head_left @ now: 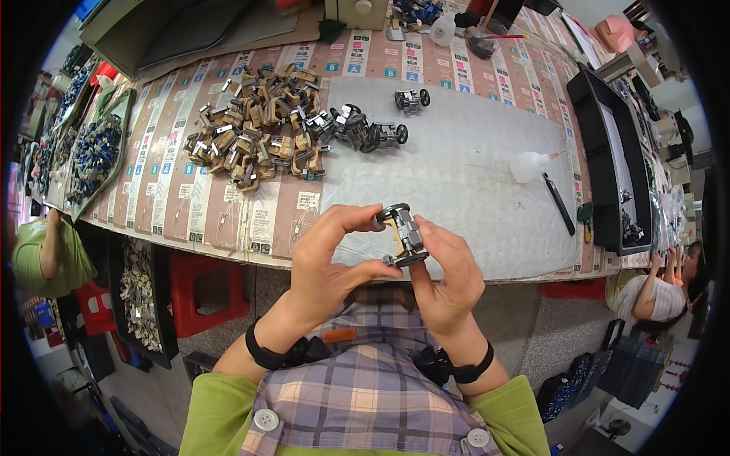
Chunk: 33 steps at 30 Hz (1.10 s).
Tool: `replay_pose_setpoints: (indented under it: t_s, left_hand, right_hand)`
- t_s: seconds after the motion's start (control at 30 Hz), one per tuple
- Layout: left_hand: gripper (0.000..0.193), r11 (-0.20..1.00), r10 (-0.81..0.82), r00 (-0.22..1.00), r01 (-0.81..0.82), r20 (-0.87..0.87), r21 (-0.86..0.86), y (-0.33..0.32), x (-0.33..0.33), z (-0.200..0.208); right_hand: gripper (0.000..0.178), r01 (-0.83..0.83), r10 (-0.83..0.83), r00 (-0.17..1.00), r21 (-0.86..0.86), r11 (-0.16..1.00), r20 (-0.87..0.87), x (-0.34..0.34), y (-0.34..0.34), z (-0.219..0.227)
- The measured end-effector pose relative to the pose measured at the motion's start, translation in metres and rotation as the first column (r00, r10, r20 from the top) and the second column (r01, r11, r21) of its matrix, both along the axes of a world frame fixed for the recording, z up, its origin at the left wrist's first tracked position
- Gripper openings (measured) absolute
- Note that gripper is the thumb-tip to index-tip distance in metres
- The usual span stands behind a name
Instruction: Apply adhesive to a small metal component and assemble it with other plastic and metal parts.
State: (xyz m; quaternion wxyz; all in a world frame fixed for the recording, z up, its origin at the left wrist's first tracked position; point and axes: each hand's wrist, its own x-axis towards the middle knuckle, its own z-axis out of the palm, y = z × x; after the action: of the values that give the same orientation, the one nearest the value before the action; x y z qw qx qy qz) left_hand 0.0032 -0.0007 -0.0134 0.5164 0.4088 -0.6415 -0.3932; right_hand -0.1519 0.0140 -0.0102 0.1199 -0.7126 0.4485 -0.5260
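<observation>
Between my two hands, above the table's near edge, is a small wheeled assembly (407,234) with dark round wheels at its ends, a grey body and a tan piece along its left side. My left hand (325,247) grips it from the left, thumb at the lower wheel and index finger at the upper one. From the right, my right hand (450,277) pinches the grey body between fingers and thumb. Beyond my hands lie several similar wheeled assemblies (357,129) on a grey sheet (464,205). Left of them spreads a heap of tan-and-grey parts (255,129).
On the sheet's right side are a white squeeze bottle (530,167) and a black pen-like tool (560,204). A long black tray (608,159) stands at the table's right edge. Red stools (204,292) are below the table. Other people sit at far left and far right.
</observation>
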Motion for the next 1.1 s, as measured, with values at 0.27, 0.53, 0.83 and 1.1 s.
replay_pose_setpoints:
  t_s: [0.27, 0.53, 0.83, 1.1]
  left_hand:
    - [0.06, 0.974, -0.226, 0.97, 0.228, 0.093, -0.002, -0.014, 0.019, 0.006]
    - [0.061, 0.907, -0.416, 0.904, 0.407, 0.092, 0.103, -0.013, 0.025, 0.012]
    - [0.061, 0.827, -0.553, 0.833, 0.544, 0.03, 0.144, -0.012, 0.03, 0.009]
    - [0.053, 0.636, -0.733, 0.672, 0.732, -0.104, 0.242, -0.016, 0.031, 0.004]
  right_hand:
    - [0.027, -0.231, 0.214, 0.971, 0.188, 0.955, 0.105, -0.022, 0.001, 0.012]
    - [0.018, -0.418, 0.449, 0.889, 0.242, 0.876, -0.092, -0.036, -0.008, 0.028]
    - [0.021, -0.52, 0.552, 0.774, 0.186, 0.834, -0.309, -0.031, -0.013, 0.049]
    - [0.015, -0.665, 0.711, 0.573, 0.277, 0.694, -0.407, -0.025, -0.015, 0.055]
